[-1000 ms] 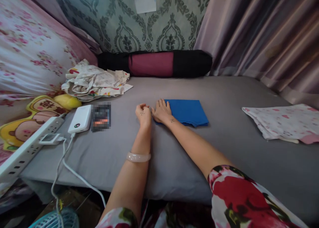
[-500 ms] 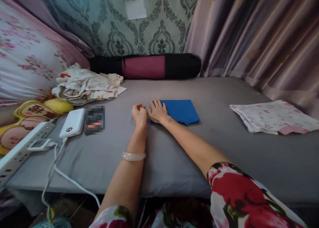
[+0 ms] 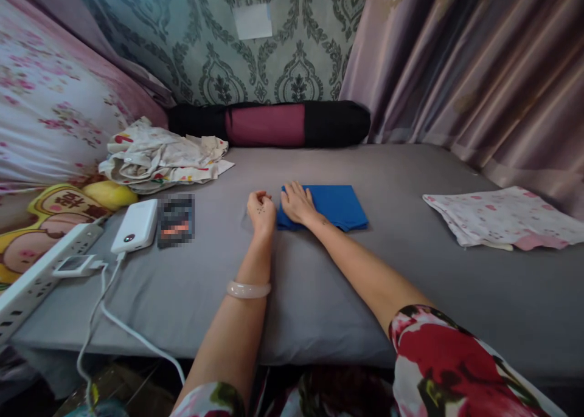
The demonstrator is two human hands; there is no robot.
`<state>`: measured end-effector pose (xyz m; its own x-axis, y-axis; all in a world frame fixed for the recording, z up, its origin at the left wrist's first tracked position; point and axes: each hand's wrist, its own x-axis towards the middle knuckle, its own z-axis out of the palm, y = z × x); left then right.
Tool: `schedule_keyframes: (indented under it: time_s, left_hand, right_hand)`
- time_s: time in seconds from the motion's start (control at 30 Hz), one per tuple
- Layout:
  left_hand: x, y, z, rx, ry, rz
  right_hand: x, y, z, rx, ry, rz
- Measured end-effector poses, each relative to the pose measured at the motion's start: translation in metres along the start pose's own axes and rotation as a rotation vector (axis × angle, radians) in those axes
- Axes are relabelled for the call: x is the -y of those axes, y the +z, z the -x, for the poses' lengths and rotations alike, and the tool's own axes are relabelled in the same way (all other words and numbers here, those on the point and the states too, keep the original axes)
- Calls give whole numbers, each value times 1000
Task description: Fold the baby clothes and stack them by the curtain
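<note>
A folded blue cloth lies in the middle of the grey bed sheet. My right hand rests flat on the cloth's left part, fingers stretched out and pressing it down. My left hand sits on the sheet just left of the cloth, curled into a loose fist with nothing visible in it. A pale bangle is on my left wrist.
A crumpled patterned garment lies at the back left, a folded floral cloth at the right. A white power bank, a dark phone and a power strip with cables sit at the left. A bolster lines the wall.
My right hand has slid a little further onto the blue cloth. The left fist stays beside it. The view has shifted slightly.
</note>
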<state>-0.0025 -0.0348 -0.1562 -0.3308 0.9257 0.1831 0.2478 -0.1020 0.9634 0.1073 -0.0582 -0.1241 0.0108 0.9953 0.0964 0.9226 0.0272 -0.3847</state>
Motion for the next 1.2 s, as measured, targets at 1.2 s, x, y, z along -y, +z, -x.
schedule_keyframes:
  time_s: [1.2]
  left_hand:
    - [-23,10,51,575,485,-632]
  right_hand:
    - [-76,-15,24,58,19,217]
